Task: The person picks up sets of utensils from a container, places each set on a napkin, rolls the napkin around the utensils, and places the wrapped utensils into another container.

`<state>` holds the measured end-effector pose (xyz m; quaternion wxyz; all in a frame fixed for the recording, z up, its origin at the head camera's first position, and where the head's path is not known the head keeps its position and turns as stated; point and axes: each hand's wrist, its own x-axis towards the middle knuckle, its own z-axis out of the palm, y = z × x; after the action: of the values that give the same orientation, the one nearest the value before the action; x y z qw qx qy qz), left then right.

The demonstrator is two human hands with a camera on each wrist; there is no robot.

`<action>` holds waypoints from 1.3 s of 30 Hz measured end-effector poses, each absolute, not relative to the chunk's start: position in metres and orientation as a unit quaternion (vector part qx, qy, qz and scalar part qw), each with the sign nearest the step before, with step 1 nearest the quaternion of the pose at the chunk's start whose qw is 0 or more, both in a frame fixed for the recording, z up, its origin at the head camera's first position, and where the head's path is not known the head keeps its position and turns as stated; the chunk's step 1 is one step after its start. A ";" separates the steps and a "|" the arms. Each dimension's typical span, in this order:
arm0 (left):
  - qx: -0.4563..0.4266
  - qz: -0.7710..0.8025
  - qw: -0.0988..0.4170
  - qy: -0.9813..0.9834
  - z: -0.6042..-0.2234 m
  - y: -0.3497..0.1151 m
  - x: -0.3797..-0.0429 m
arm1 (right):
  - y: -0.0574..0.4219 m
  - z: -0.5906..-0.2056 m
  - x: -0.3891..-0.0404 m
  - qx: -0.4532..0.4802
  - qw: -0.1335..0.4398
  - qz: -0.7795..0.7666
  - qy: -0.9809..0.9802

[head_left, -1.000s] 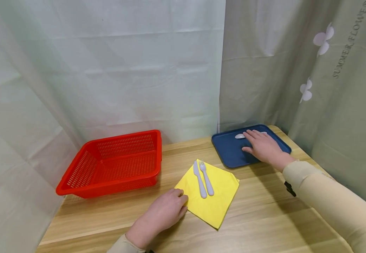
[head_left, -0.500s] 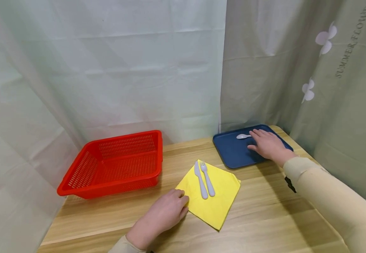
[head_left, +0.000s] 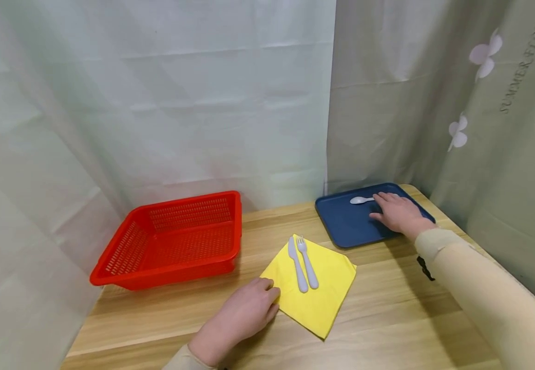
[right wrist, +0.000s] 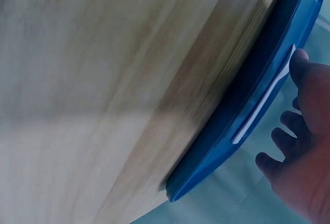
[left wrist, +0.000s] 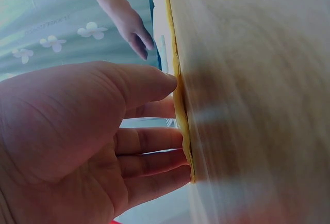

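My left hand (head_left: 248,308) rests its fingertips on the left edge of a folded yellow napkin (head_left: 325,303). The left wrist view shows its thumb tip right at the napkin's edge (left wrist: 179,105), the fingers reaching straight past it. On the napkin a light-purple knife (head_left: 299,268) and a fork (head_left: 309,264) of the same colour lie side by side. My right hand (head_left: 397,211) is over a blue tray (head_left: 352,226), fingers spread and loose. Its fingertips overlap the handle of a pale spoon (head_left: 360,200) lying on the tray. From the right wrist, the thumb overlaps one end of the spoon (right wrist: 265,97).
A red perforated basket (head_left: 161,277) stands at the back left of the wooden table (head_left: 193,321). Pale curtains (head_left: 230,103) hang close behind the table and at both sides. The tray sits near the table's back right corner.
My right hand has shifted right along the spoon, and more of the spoon's bowl end shows. The left hand keeps its place at the napkin. The whole head view has drifted slightly.
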<state>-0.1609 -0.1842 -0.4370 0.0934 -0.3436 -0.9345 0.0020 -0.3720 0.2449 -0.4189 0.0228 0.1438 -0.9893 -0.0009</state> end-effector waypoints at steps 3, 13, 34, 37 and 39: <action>-0.341 0.002 0.094 -0.935 -0.436 -0.184 -0.161 | 0.246 -0.418 -0.376 0.138 0.018 -0.002 -0.990; -0.345 0.004 0.097 -0.934 -0.438 -0.186 -0.160 | 0.250 -0.416 -0.385 0.122 -0.001 0.006 -0.992; -0.338 0.007 0.097 -0.936 -0.438 -0.183 -0.160 | 0.250 -0.420 -0.397 0.109 -0.027 0.025 -0.993; -0.337 0.011 0.096 -0.937 -0.437 -0.183 -0.160 | 0.251 -0.422 -0.400 0.105 -0.036 0.031 -0.993; -0.336 0.014 0.094 -0.937 -0.437 -0.183 -0.160 | 0.250 -0.423 -0.402 0.102 -0.042 0.032 -0.993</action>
<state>-0.1604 -0.1828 -0.4369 0.0942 -0.3362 -0.9370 0.0136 -0.4017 0.2501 -0.4235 -0.0424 0.1017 -0.9934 0.0323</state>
